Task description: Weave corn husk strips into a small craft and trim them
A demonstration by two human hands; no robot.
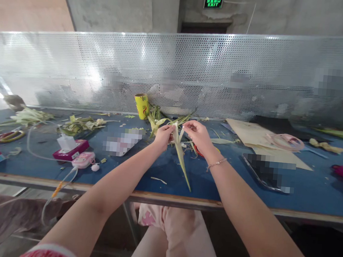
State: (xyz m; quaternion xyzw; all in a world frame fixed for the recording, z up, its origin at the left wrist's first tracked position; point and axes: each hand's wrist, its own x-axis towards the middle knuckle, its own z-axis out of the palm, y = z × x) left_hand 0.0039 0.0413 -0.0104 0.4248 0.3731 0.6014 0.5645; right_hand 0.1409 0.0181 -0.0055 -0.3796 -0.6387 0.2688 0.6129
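Above the table, my left hand [164,137] pinches the broad upper end of a pale green corn husk [181,158], which tapers to a point hanging toward the table's front edge. Close beside it, my right hand [198,134] has thumb and fingertips closed on a narrow strip at the husk's top right. Behind both hands lies a heap of green and yellowish husks [155,123]. Something red and curved [198,151] shows partly beneath my right wrist; its kind is hidden. A thin husk scrap [158,180] rests on the blue tabletop [142,184].
A yellow can [141,106] stands near the perforated metal screen [129,61]. To the left are a blurred phone [125,142], a tissue pack [71,148], a pink charger [84,159] with a cable, and husk piles [83,126]. Rightward lie a dark phone [263,172] and brown paper [249,135].
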